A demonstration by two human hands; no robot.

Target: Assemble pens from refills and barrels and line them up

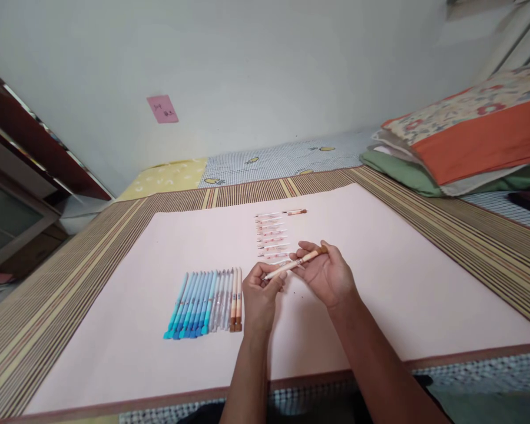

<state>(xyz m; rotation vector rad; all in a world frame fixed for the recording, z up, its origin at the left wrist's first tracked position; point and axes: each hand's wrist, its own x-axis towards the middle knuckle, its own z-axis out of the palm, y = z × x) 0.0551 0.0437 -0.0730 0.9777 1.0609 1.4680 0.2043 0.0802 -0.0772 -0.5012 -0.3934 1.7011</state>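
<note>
A cream pen [297,262] with a brown end is held at a slant between my two hands, above the pink sheet. My left hand [261,288] pinches its pale tip end. Fingers of my right hand [329,272] grip it near the brown end, palm turned up. Just beyond my hands lies a column of thin refills [271,232] with dark tips. A short brown-ended pen part [297,212] lies at the top of that column. Left of my left hand is a row of pens: several blue pens [191,303], several clear pens [221,300] and cream-and-brown pens [235,299].
The pink sheet [128,330] lies on a striped mat [62,277]. Folded bedding with an orange and floral cover [477,129] is piled at the right. A pink note [162,109] is on the wall behind. Checked cloth [269,159] runs along the wall.
</note>
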